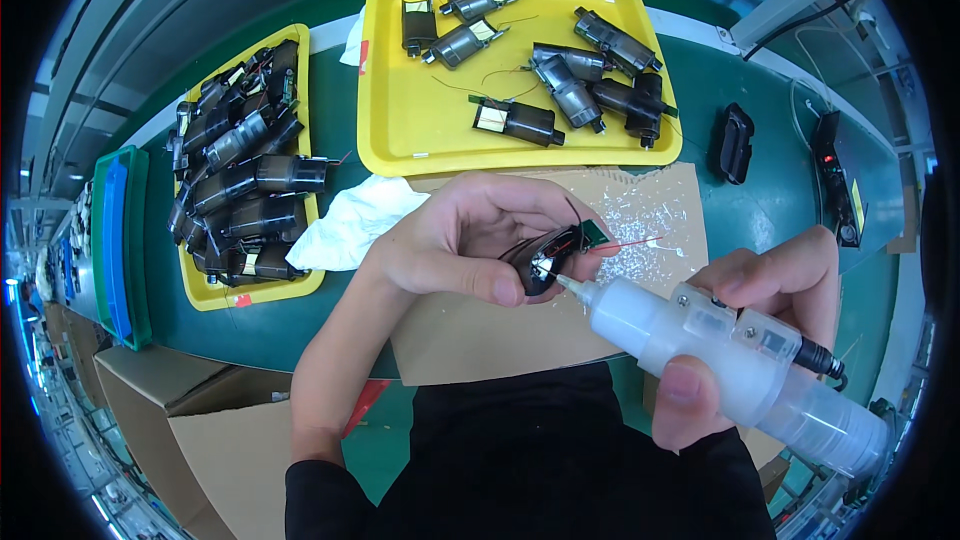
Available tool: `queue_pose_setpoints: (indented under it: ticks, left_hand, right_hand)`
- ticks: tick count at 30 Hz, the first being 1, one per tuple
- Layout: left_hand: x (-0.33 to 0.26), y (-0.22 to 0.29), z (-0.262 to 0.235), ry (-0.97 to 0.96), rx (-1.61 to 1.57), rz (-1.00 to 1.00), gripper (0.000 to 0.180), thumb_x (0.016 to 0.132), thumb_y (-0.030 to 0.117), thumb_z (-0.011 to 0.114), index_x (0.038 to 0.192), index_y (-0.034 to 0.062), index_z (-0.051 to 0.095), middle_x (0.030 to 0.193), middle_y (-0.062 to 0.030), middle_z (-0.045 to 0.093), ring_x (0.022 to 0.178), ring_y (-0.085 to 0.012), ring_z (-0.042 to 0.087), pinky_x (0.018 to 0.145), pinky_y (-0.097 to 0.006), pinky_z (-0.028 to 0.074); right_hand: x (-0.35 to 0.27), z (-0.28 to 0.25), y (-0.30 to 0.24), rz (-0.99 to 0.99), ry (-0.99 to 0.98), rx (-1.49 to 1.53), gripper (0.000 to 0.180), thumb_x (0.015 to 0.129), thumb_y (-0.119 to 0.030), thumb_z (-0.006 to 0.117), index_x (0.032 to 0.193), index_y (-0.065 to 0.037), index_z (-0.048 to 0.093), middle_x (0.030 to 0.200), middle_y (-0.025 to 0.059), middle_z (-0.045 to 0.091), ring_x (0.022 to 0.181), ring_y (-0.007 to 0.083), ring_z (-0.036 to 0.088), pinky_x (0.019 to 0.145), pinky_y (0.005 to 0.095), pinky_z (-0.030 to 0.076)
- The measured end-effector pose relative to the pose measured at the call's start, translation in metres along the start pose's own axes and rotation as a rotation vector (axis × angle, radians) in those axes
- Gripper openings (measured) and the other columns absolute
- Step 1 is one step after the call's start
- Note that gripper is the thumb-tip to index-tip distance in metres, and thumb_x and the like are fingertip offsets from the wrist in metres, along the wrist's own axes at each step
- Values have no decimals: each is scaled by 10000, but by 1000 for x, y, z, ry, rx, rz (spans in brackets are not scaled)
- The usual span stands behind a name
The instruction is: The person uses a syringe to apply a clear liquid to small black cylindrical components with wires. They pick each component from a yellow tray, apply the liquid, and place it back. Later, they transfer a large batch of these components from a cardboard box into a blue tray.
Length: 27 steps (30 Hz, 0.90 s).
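Nozzle (574, 285) of the translucent dispensing syringe (650, 325), gripped by the right hand (790, 285), points into the dark housing (540, 265) the left hand (450, 235) pinches above the cardboard (470, 345); contact is unclear. Slipping could smear the red wire (635, 242) or circuit board (595, 233).

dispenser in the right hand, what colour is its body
The dispenser is translucent white in the head view.

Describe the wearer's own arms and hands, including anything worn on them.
The left hand and right hand are both ungloved, with no ring or watch in sight. The left forearm is bare up to a plain black sleeve ending around the elbow. The right forearm and its sleeve cannot be made out.
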<state>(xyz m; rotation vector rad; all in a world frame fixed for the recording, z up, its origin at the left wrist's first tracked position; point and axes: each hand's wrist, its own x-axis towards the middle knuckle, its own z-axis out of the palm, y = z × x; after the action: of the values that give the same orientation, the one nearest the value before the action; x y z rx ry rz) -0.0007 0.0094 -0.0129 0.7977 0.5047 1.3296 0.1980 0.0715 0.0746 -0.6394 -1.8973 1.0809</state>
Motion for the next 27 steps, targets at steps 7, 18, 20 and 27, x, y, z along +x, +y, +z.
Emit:
queue_pose_setpoints:
  ticks: [7, 18, 20, 27]
  left_hand:
    - [-2, -5, 1, 16, -12, 47, 668, 600, 222, 844, 1112, -110, 575, 993, -200, 629, 813, -248, 610, 826, -385, 476]
    - [-2, 4, 4, 0, 25, 0, 667, 607, 204, 854, 1097, -150, 573, 957, -197, 625, 819, -230, 600, 820, -364, 471]
    - [-1, 1, 3, -9, 15, 21, 664, 608, 204, 854, 1093, -152, 572, 953, -200, 623, 816, -230, 598, 848, -378, 470]
    - [-2, 1, 3, -4, 10, 31, 656, 608, 202, 854, 1082, -153, 573, 954, -206, 617, 807, -232, 596, 887, -404, 466]
  right_hand:
    - [0, -2, -3, 7, -78, 1, 565, 657, -323, 795, 882, 26, 411, 686, 56, 499, 502, 68, 458, 483, 173, 340]
    - [8, -8, -7, -40, -268, -38, 563, 655, -263, 822, 916, 15, 407, 648, 58, 554, 500, 58, 494, 489, 153, 359]
    - [8, -8, -7, -40, -274, -36, 567, 656, -260, 824, 921, 12, 403, 653, 63, 561, 508, 60, 506, 497, 151, 366]
    - [7, -12, -12, 41, -311, -40, 580, 668, -243, 825, 952, -7, 378, 700, 83, 586, 559, 64, 536, 532, 158, 391]
